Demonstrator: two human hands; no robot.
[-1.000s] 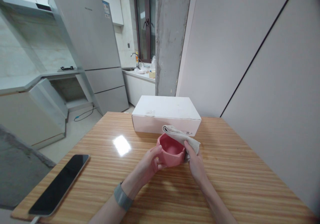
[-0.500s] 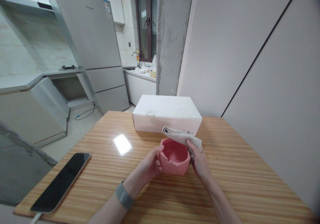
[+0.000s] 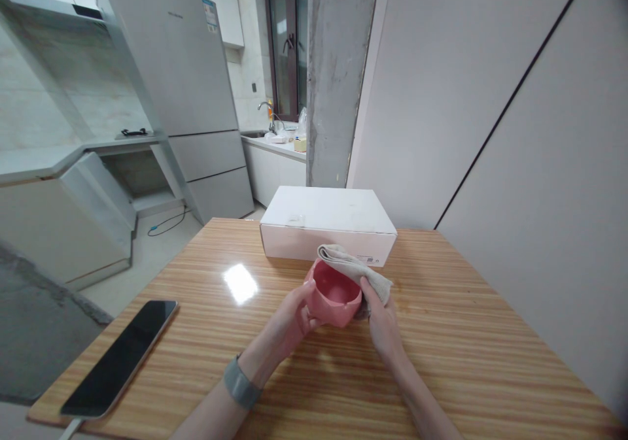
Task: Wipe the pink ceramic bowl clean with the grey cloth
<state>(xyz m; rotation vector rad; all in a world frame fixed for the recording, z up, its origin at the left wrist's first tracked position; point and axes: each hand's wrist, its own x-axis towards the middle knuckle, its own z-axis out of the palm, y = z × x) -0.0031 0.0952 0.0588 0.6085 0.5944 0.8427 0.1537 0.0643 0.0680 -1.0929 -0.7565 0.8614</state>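
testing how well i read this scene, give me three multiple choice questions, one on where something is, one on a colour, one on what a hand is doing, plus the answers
1. Where is the phone?
A. On top of the box
B. On the floor
C. On the table

2. What colour is the bowl that the left hand holds?
A. White
B. Pink
C. Grey

3. What is the right hand doing?
A. Holding a cloth against the bowl
B. Lying flat on the table
C. Gripping the phone

Answers:
1. C, the phone lies on the wooden tabletop, left of the hands.
2. B, the bowl's faceted outside and its inside both show pink.
3. A, the cloth is bunched between the right hand's fingers and the bowl.
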